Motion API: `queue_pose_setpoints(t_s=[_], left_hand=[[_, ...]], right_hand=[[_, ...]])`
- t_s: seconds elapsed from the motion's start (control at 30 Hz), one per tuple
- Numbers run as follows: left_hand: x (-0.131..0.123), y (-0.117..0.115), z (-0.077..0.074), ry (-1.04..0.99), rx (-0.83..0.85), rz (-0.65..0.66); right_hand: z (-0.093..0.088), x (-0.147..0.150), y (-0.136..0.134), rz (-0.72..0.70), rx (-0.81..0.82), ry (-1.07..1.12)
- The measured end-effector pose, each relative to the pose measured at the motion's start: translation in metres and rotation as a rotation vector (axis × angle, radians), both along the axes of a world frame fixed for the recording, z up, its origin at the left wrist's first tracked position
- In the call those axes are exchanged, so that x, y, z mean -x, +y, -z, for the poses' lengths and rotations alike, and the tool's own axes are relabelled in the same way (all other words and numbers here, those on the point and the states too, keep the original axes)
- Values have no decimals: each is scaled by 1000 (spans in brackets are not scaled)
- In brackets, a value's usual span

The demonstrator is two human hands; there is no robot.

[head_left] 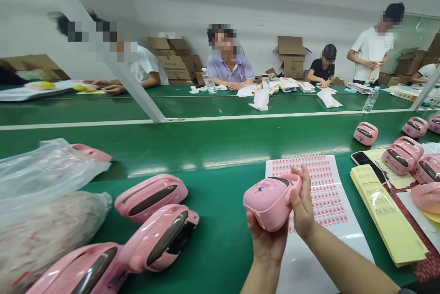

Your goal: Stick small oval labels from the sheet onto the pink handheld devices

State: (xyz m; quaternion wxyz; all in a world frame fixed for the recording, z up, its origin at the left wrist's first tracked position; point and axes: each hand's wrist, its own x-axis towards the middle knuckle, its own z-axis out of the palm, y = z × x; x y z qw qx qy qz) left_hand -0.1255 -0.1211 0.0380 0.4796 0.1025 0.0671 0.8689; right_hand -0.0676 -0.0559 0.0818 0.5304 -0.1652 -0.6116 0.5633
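A pink plastic casing with a carry handle [264, 200] is held up above the work table, its face with a small printed picture turned to the left. My left hand [266, 236] grips it from below, partly hidden behind it. My right hand [302, 204] closes on its right side at the handle, thumb and fingers against the plastic. Under and behind my hands lies a white sheet of small red-and-pink stickers [332, 188]. To the left, other pink casings [151, 198] with dark glossy strips lie on the green surface.
A clear plastic bag [51, 220] fills the left edge. On the right are folded yellow paper [387, 214], a phone [369, 166], tweezers [383, 175] and more pink casings [402, 155]. A water bottle [371, 100] stands beyond. Several co-workers sit or stand across the green belt [220, 138].
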Motion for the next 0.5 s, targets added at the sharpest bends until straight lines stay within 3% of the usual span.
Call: queue_pose_setpoints(t_s=[0.07, 0.17, 0.23, 0.3, 0.37, 0.5], left_hand=[[-3, 2, -5, 18, 60, -51], [-5, 4, -18, 79, 161, -188], [-2, 4, -28, 128, 255, -291], [2, 3, -36, 178, 350, -352], [5, 2, -41, 209, 442, -402], [6, 0, -40, 179, 592, -462]], right_hand=[[10, 1, 2, 41, -25, 30], [20, -2, 23, -18, -122, -15], [20, -6, 54, -1, -191, -143], [17, -12, 98, 194, -211, -354], [16, -19, 143, 297, -158, -424], [26, -28, 200, 332, -99, -524]])
